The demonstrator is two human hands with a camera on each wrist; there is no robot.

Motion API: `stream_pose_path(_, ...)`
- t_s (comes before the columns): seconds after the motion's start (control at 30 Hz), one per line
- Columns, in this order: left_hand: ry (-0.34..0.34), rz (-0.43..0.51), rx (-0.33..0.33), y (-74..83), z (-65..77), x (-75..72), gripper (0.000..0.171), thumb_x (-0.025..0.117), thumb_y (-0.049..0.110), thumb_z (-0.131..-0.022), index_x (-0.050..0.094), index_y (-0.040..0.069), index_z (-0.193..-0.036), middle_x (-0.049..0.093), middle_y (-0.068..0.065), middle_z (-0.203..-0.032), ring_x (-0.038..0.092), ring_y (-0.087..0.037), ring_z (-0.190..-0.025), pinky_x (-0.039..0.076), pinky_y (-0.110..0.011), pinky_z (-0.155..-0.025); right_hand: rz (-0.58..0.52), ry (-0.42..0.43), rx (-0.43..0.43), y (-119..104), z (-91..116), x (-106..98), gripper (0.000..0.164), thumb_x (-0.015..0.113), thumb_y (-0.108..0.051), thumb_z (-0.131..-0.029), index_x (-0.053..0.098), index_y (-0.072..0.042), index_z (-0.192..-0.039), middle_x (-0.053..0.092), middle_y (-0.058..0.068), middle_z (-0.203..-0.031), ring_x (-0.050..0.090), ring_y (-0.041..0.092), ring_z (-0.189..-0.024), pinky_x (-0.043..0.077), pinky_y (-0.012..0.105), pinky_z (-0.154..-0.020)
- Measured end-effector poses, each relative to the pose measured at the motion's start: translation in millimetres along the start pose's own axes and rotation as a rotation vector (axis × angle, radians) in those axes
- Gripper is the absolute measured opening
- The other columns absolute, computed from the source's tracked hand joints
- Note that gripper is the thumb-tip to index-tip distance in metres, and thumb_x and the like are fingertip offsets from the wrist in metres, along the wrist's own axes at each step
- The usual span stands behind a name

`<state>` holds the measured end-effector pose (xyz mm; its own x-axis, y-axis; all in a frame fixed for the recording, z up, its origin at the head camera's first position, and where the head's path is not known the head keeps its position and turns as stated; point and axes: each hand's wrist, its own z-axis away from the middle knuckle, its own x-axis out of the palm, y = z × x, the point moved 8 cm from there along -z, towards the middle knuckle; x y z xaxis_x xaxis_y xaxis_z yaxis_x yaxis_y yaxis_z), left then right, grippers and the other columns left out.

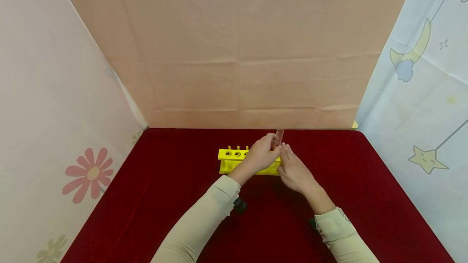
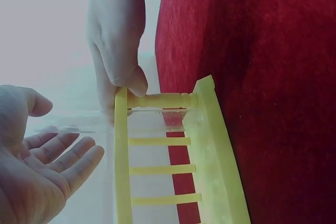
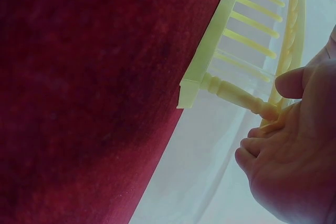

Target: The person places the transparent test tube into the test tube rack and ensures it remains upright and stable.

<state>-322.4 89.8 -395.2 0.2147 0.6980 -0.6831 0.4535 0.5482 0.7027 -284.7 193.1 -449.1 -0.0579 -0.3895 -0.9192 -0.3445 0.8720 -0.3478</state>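
Note:
A yellow test tube rack (image 1: 226,155) stands upright on the table, partly hidden behind the hands. A clear test tube (image 1: 280,134) rises from its right end; in the left wrist view its lower part (image 2: 174,121) reaches down to the rack's base. My left hand (image 1: 261,155) is around the tube's upper part, thumb and fingers spread apart with the tube between them. The right hand (image 1: 295,171) holds the right end of the rack's top plate, thumb (image 3: 291,83) on one side and fingers (image 3: 254,148) on the other, beside the end post (image 3: 236,95).
Dark red cloth (image 1: 164,198) covers the table. A tan backdrop (image 1: 237,52) hangs behind its far edge, and printed white sheets (image 1: 33,92) flank both sides. Several open holes and short pegs show on the rack's left part.

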Motion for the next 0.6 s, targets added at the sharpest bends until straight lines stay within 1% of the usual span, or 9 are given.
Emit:
stream_pose_path(0.07,0.001,-0.001,-0.007,-1.3,1.4,-1.6,0.036,0.062,0.028,-0.102,0.054,0.013,-0.133,0.064,-0.003,-0.128,0.063,-0.020,-0.116,0.053,-0.036,-0.096,-0.005,-0.003,0.004,0,0,0,0.066,0.045,-0.007,-0.099,0.017,0.007,-0.157,0.021,0.031,-0.162,0.019,0.046,-0.150,0.025,0.057,-0.118)
stream_pose_path(0.17,0.001,-0.003,-0.009,-3.3,3.4,-4.7,0.037,0.062,0.029,-0.102,0.053,0.013,-0.135,0.064,-0.003,-0.130,0.062,-0.021,-0.118,0.053,-0.038,-0.097,-0.007,-0.006,0.009,0,0,0,0.067,0.045,-0.007,-0.099,0.016,0.007,-0.157,0.020,0.031,-0.162,0.019,0.046,-0.150,0.025,0.057,-0.118)
stream_pose_path(0.27,-0.001,-0.007,-0.004,-4.0,5.0,-8.1,0.037,0.061,0.028,-0.102,0.053,0.012,-0.135,0.064,-0.005,-0.131,0.062,-0.022,-0.120,0.053,-0.040,-0.098,-0.001,-0.004,0.009,0,-1,0,0.066,0.046,-0.006,-0.098,0.019,0.009,-0.156,0.021,0.031,-0.162,0.020,0.045,-0.151,0.025,0.057,-0.118)
stream_pose_path(0.47,-0.009,-0.018,-0.020,-8.0,8.2,-11.7,0.040,0.060,0.029,-0.103,0.053,0.009,-0.137,0.063,-0.006,-0.134,0.061,-0.023,-0.123,0.052,-0.039,-0.099,0.006,-0.018,0.025,1,-2,1,0.066,0.047,-0.008,-0.098,0.020,0.011,-0.155,0.020,0.030,-0.163,0.018,0.044,-0.152,0.023,0.056,-0.119)
stream_pose_path(0.6,-0.006,-0.026,-0.031,-10.1,11.2,-14.0,0.040,0.061,0.029,-0.102,0.053,0.010,-0.137,0.063,-0.007,-0.134,0.061,-0.025,-0.123,0.052,-0.039,-0.099,-0.002,-0.018,0.031,2,-2,1,0.067,0.047,-0.009,-0.098,0.019,0.011,-0.155,0.019,0.029,-0.163,0.018,0.044,-0.152,0.023,0.056,-0.119)
